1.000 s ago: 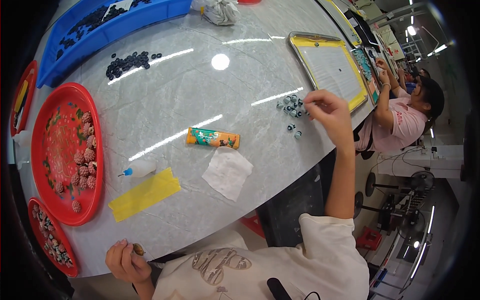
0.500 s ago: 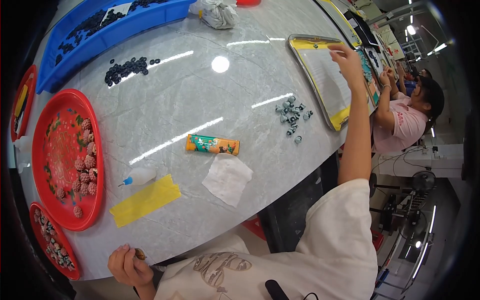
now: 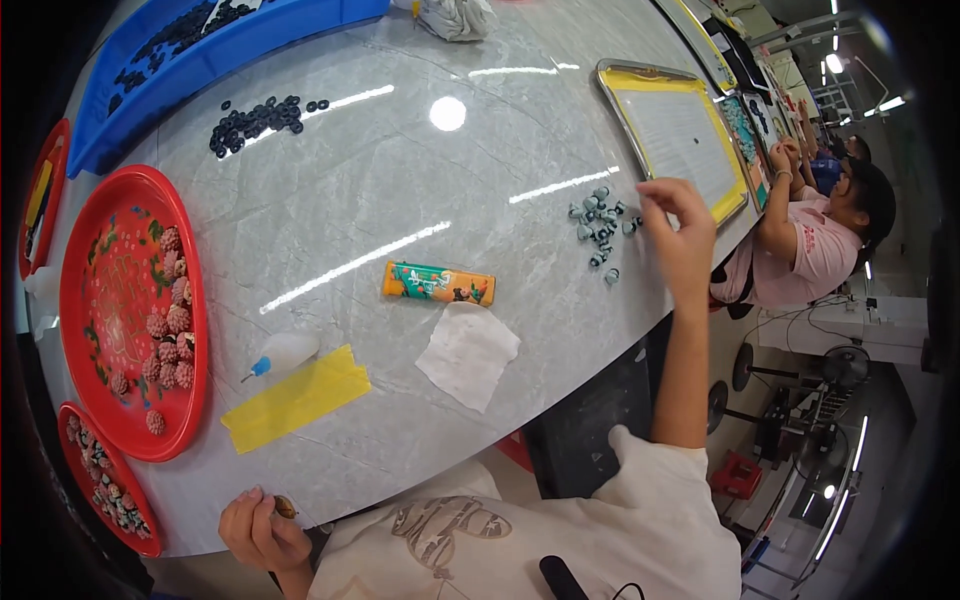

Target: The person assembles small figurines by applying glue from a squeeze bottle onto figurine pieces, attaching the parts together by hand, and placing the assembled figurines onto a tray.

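Note:
My left hand (image 3: 262, 530) is at the table's near left edge, fingers curled, pinching a small roundish brown-gold piece (image 3: 286, 507) whose kind I cannot make out. My right hand (image 3: 682, 235) hovers at the right edge of the table, thumb and forefinger curved with no piece visible between them. Just left of its fingertips lies a loose pile of small grey-green pieces with dark parts (image 3: 598, 228). Beyond that hand is a metal-rimmed tray (image 3: 622, 105), lined with a pale sheet and edged with yellow tape. One small dark piece (image 3: 697, 141) rests on the sheet.
An orange-green packet (image 3: 438, 284), white tissue (image 3: 468, 355), yellow strip (image 3: 296, 398) and blue-tipped squeeze bottle (image 3: 285, 352) lie mid-table. Red plates (image 3: 110, 320) with pinkish bumpy pieces stand left. Dark rings (image 3: 255, 125) lie near a blue bin (image 3: 240, 62). A co-worker (image 3: 800, 240) sits right.
My right hand has moved from over the tray back toward me, beside the grey-green pile. The dark piece on the tray's sheet is now in sight. My left hand stays nearly still.

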Action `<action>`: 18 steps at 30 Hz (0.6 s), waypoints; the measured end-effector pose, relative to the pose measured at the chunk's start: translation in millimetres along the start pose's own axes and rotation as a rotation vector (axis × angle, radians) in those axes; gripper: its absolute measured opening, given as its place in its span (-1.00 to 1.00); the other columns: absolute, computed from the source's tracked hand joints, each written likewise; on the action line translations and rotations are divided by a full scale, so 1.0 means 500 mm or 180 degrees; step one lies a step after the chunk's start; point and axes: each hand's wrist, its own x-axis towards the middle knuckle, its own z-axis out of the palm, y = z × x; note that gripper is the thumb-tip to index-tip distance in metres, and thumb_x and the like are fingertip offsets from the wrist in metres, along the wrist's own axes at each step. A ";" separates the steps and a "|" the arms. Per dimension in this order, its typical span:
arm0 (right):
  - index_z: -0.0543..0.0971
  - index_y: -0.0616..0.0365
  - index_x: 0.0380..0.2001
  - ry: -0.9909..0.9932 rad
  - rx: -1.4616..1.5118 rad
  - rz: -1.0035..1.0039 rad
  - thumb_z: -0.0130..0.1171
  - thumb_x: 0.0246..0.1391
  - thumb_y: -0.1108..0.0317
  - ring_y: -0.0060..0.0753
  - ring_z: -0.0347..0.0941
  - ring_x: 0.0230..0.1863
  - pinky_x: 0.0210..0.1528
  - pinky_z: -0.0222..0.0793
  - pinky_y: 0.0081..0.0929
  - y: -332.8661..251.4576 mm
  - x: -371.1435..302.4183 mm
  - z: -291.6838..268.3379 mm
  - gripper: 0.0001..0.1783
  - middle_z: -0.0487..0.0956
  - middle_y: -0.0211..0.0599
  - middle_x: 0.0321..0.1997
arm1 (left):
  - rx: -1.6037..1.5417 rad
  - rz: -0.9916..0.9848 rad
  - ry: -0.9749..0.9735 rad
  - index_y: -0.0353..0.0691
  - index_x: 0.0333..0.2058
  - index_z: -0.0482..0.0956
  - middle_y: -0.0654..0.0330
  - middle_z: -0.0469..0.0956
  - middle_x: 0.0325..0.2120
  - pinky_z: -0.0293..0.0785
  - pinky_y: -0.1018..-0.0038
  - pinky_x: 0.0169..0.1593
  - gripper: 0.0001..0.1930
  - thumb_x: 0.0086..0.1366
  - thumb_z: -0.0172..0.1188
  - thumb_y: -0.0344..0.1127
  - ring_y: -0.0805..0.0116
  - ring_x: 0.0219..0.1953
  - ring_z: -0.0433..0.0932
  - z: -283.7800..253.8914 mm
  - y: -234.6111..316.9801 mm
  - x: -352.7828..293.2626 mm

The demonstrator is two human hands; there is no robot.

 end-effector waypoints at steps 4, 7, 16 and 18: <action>0.43 0.32 -0.33 0.0631 0.0082 0.0219 -0.09 0.00 0.37 -0.52 0.33 -0.23 -0.15 0.19 -0.63 -0.021 -0.043 0.052 -0.77 0.42 -0.26 -0.24 | -0.0050 0.0107 -0.0055 -0.32 -0.45 0.42 0.10 0.43 -0.42 0.33 0.39 -0.30 -0.85 -0.01 -0.12 -0.48 0.19 -0.38 0.39 0.004 0.000 0.005; 0.39 0.30 -0.22 0.0543 0.0411 0.0281 -0.22 0.09 0.17 -0.40 0.24 -0.05 0.02 0.03 -0.56 -0.038 -0.045 0.066 -0.61 0.39 -0.20 -0.15 | -0.0037 0.0103 -0.0022 -0.31 -0.45 0.42 0.10 0.43 -0.42 0.34 0.40 -0.31 -0.85 -0.03 -0.12 -0.49 0.20 -0.39 0.39 0.003 0.002 0.005; 0.34 0.25 -0.15 0.0003 0.0188 -0.0165 -0.10 0.01 0.31 -0.18 0.18 0.04 0.02 0.08 -0.43 -0.116 -0.036 0.114 -0.66 0.28 -0.14 0.01 | -0.0087 0.0071 0.0058 -0.26 -0.48 0.42 0.15 0.44 -0.44 0.34 0.41 -0.33 -0.86 -0.04 -0.11 -0.49 0.23 -0.41 0.39 0.004 -0.004 0.012; 0.34 0.25 -0.15 -0.0086 0.0259 -0.0277 -0.09 0.00 0.33 -0.18 0.18 0.03 0.01 0.09 -0.44 -0.132 -0.033 0.125 -0.67 0.28 -0.15 0.01 | -0.0076 0.0055 0.0026 -0.30 -0.48 0.42 0.10 0.44 -0.44 0.34 0.40 -0.32 -0.87 -0.03 -0.10 -0.51 0.21 -0.39 0.39 -0.002 0.000 0.014</action>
